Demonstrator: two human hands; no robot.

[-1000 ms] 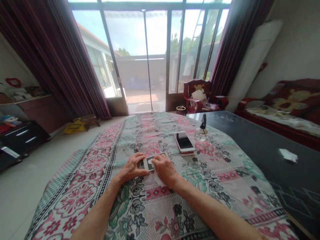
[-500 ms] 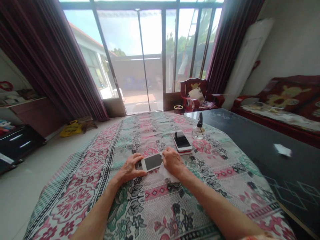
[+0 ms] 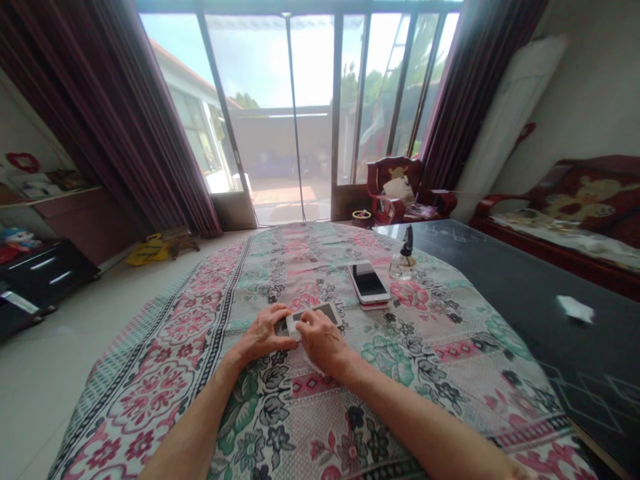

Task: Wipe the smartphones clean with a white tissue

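A white phone with a dark screen (image 3: 329,311) lies on the patterned tablecloth (image 3: 320,267). My left hand (image 3: 266,331) grips its left end between thumb and fingers. My right hand (image 3: 323,341) is over the phone's left and middle part, fingers closed on a white tissue (image 3: 296,331) that touches the screen. Part of the tissue hangs below my right palm. Beyond my right hand, another white phone (image 3: 369,283) rests face up on a flat item with a reddish edge.
A clear spray bottle with a black nozzle (image 3: 406,250) stands right of the far phone. On the dark table (image 3: 500,280) at the right lies a crumpled white tissue (image 3: 575,309). A red wooden chair (image 3: 395,190) is near the glass doors.
My right hand has moved left with the tissue, from the phone's right end to its left part, uncovering the right end. The whole view has shifted slightly.
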